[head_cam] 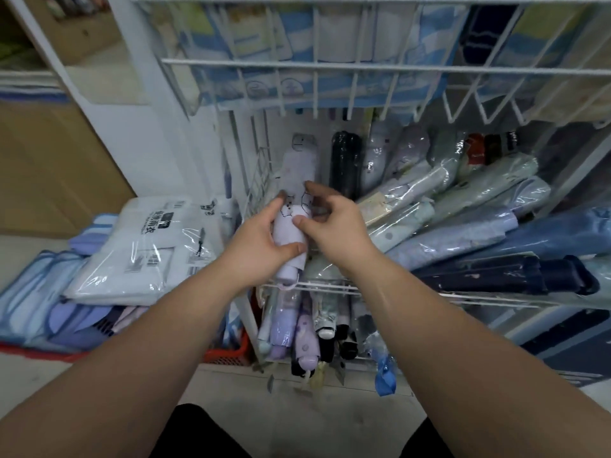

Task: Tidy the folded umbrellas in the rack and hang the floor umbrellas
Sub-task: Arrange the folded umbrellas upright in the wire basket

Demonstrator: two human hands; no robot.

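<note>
A folded lilac umbrella [291, 238] with a small cartoon print sits at the left end of the white wire rack [317, 287], its handle end poking over the front rail. The left hand [261, 246] wraps around its lower part, thumb across the front. The right hand [330, 226] touches its upper right side with thumb and curled fingers. To the right, wrapped umbrellas [446, 206] lie slanted in a pile. More umbrellas [307, 338] stand below.

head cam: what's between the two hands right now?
Head view: a folded lilac umbrella with a cartoon print, gripped by the left hand; the right hand touches its other side.
</note>
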